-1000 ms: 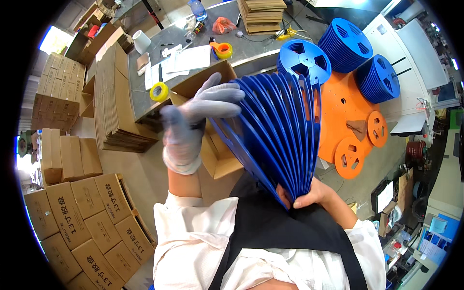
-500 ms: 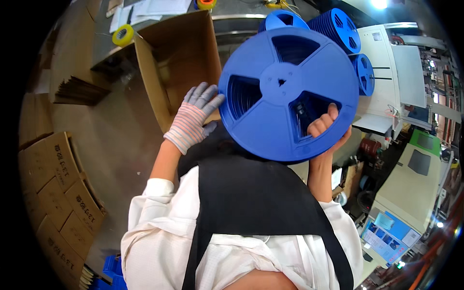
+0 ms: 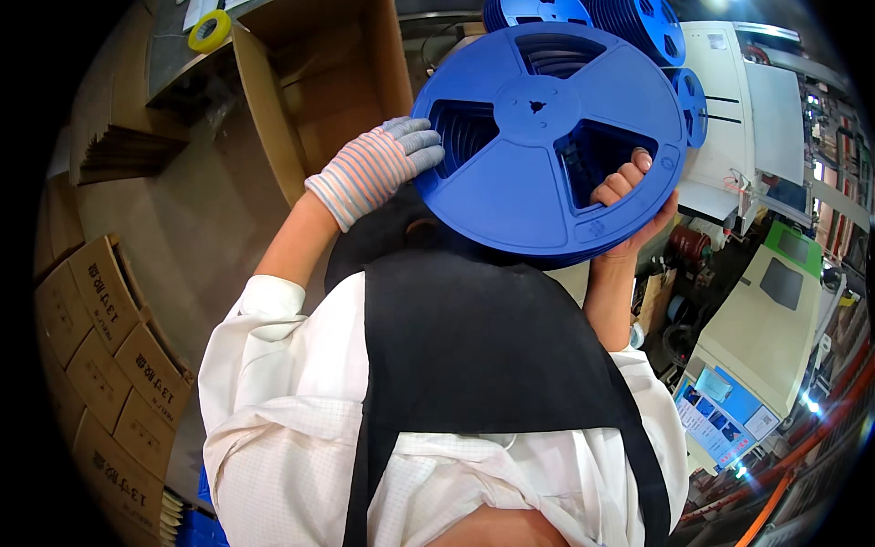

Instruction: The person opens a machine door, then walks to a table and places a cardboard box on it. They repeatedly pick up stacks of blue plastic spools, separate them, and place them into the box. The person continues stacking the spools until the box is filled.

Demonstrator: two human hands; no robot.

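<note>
A thick stack of blue plastic reels [image 3: 538,173] is held up in front of my chest, its flat face toward me and three wide windows cut through it. My bare right hand [image 3: 633,187] grips it at the right, the fingers curled in through the lower right window and the palm outside the rim. In a grey glove with orange stripes, my left hand [image 3: 387,164] lies against the left rim, its fingertips hooked over the edge at the left window. The thumb of that hand is hidden. An open cardboard box [image 3: 324,91] stands just beyond my left hand.
More blue reels [image 3: 638,27] stand in stacks behind the held ones. A yellow tape roll [image 3: 210,32] sits on the bench at the upper left. Flattened cardboard [image 3: 132,155] and stacked cartons [image 3: 114,365] are on the left. A pale machine [image 3: 747,337] stands on the right.
My left hand has moved right and up, from touching the rim with spread fingers to hooking over it. The reel stack has risen slightly and tilted, showing more of its lower edge.
</note>
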